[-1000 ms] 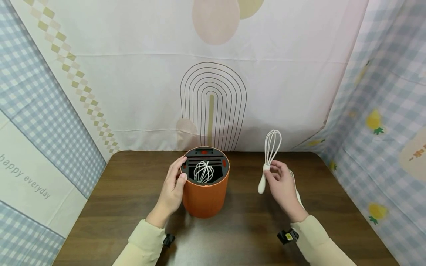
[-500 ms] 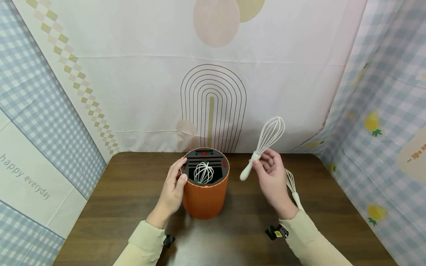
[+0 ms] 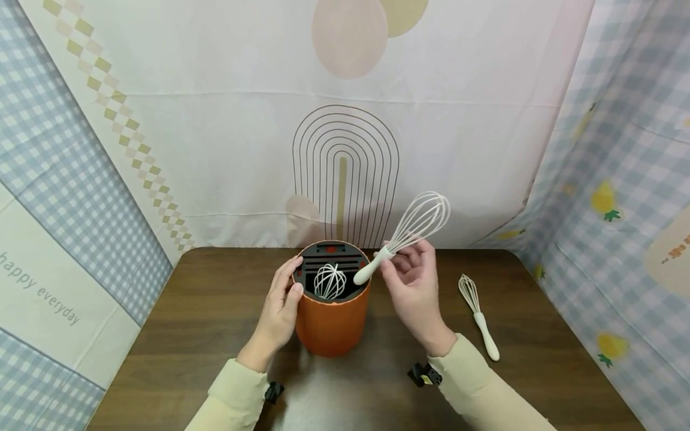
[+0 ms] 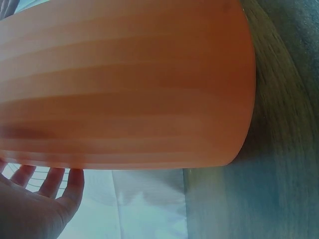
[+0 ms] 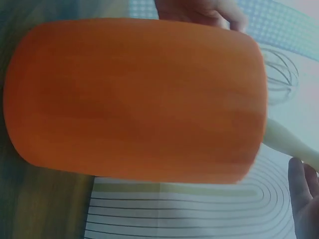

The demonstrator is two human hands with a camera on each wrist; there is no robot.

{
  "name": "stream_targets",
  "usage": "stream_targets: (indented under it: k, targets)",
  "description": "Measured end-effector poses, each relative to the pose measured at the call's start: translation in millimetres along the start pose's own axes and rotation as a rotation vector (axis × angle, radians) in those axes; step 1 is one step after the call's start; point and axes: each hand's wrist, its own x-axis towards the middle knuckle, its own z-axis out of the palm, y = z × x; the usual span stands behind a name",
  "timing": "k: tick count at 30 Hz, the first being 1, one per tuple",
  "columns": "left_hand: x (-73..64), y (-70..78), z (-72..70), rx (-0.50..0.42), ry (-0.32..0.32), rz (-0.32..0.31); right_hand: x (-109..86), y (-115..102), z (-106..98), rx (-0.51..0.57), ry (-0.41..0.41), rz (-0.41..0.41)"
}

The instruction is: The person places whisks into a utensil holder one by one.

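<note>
In the head view, an orange utensil holder (image 3: 331, 326) stands upright on the table, with a dark slotted top. The wire loops of one white whisk (image 3: 329, 281) stick up from its large opening. My left hand (image 3: 277, 305) grips the holder's left side near the rim, thumb in front and fingers farther back. With my right hand (image 3: 415, 287), I hold a second whisk (image 3: 417, 221) near where handle and wires meet. That whisk is tilted, wires up to the right, its handle end over the opening's right edge. In the right wrist view, its handle (image 5: 289, 139) shows beside the holder's top.
A third, smaller whisk (image 3: 479, 317) lies on the wooden table (image 3: 205, 335) to the right of my right hand. Behind the table hangs a patterned white cloth (image 3: 242, 155). Checked cloths hang at the left and right.
My right hand has moved left with the whisk, bringing its handle over the holder and tilting it further. The whisk lying on the table is now fully uncovered. My left hand has stayed put.
</note>
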Motion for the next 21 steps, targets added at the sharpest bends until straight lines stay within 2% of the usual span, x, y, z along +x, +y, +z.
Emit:
stream_targets:
  k: [5,14,18,21]
  targets:
    - [0.5,0.7,-0.8,-0.005,0.006,0.005,-4.5,7.8,12.6,-0.106,-0.085,-0.009]
    - [0.9,0.6,-0.3,-0.023,0.025,0.026,-7.4,15.9,30.9,-0.424,-0.340,-0.093]
    - [1.3,0.2,0.3,-0.028,0.028,0.032,-4.5,18.8,35.2,-0.469,-0.397,-0.107]
    - [1.2,-0.7,0.5,-0.031,0.027,0.032,-1.9,21.0,36.4,-0.470,-0.400,-0.110]
